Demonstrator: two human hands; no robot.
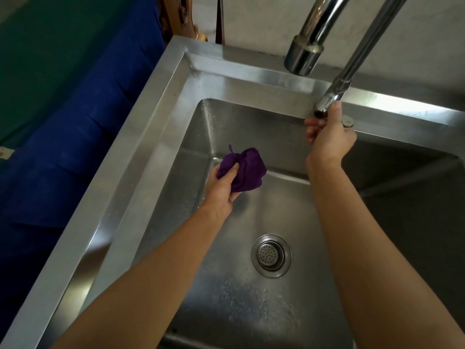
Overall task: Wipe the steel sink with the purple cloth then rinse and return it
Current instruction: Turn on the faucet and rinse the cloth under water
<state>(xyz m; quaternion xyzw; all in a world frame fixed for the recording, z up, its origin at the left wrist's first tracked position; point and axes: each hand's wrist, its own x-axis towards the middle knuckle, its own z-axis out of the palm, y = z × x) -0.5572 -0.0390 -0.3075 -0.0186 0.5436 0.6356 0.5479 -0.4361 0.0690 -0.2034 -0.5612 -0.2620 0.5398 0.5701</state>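
Note:
A crumpled purple cloth (pixel 245 170) is bunched in my left hand (pixel 222 190), held over the far left corner of the steel sink (pixel 161 137) basin. My right hand (pixel 327 137) is up at the back rim, its fingers closed around the end of a thin chrome tap lever (pixel 352 64). The basin floor is wet, with droplets in front of the round strainer drain (pixel 271 255). No water stream is visible.
A thick chrome faucet spout (pixel 305 50) hangs over the back rim of the sink, left of the lever. Blue and green fabric (pixel 63 109) lies past the sink's left edge. A pale wall stands behind the sink.

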